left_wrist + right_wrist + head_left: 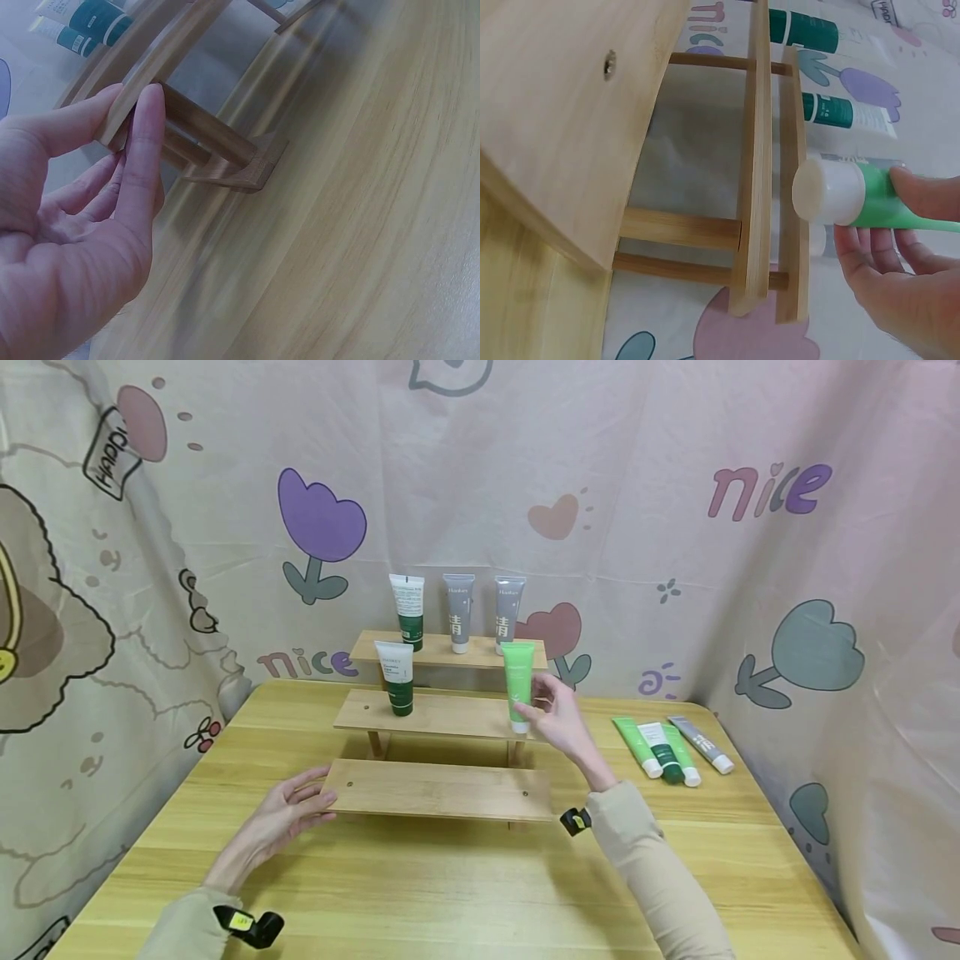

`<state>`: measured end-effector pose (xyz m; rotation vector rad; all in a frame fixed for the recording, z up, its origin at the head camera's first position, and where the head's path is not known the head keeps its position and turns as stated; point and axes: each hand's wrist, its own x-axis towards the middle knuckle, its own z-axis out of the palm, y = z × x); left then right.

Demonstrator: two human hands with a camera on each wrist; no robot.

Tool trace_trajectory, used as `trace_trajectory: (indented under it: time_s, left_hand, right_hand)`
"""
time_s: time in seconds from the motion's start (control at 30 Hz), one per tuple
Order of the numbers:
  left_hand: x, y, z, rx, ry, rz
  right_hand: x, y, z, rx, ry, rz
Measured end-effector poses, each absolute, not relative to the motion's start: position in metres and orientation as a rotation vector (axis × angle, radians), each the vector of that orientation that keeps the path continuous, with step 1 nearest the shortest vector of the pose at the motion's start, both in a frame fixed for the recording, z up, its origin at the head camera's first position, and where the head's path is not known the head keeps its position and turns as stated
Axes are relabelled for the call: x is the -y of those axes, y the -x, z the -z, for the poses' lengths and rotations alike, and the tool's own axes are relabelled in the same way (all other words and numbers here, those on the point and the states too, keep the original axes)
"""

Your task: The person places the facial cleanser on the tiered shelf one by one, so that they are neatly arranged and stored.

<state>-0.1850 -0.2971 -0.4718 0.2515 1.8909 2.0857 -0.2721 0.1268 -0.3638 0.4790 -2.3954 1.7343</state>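
My right hand holds a light green tube upright, white cap down, over the right end of the middle tier of a wooden stand. In the right wrist view a small gap shows between cap and board. My left hand pinches the left end of the lowest tier between thumb and fingers, also seen in the left wrist view. A white-and-dark-green tube stands at the middle tier's left. On the top tier stand another white-and-green tube and two grey tubes.
Right of the stand, several tubes lie side by side on the wooden table: green tubes, a white-and-green one and a grey one. A printed cloth hangs behind the table and along both sides.
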Motion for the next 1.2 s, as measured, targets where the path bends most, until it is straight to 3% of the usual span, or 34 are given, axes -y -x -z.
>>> trace_trajectory:
  time_s: [1.2]
  left_hand:
    - [0.296,0.184,0.471,-1.874,-0.255,-2.097]
  right_hand:
    - [-0.079,0.303,0.353,2.515,-0.596,-1.750]
